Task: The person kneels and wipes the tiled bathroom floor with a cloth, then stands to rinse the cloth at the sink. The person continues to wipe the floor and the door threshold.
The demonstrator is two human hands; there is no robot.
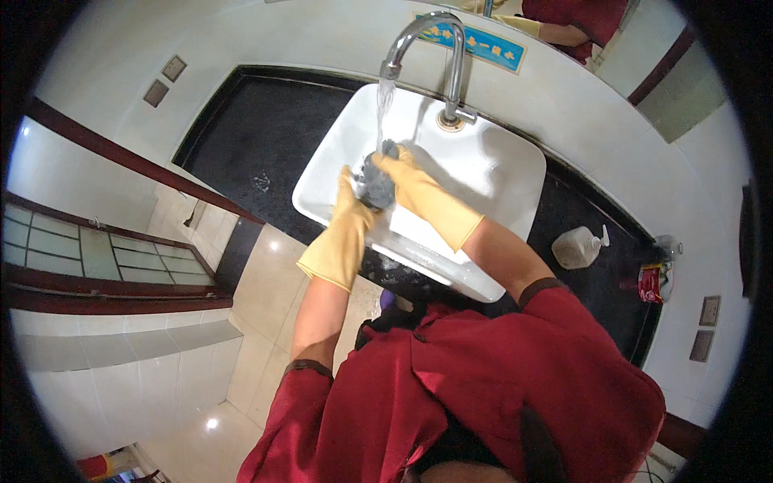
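Note:
Both my hands wear yellow rubber gloves and hold a wet dark grey cloth (379,184) over the white washbasin (507,151). My left hand (350,208) grips the cloth from its lower left side. On its upper right, my right hand (398,172) has its fingers closed over the cloth. A stream of water (384,111) runs from the chrome gooseneck faucet (457,66) down onto the cloth at my right fingertips. The glove hides part of the cloth, and its folds are blurred.
A black countertop (241,133) surrounds the basin. Right of it stand a pump bottle (575,247), a red-labelled container (655,282) and a clear jar (668,247). Behind the faucet, a blue sign (483,48) bears writing, below a mirror (682,78). Wet drops lie on the basin's front rim (416,262).

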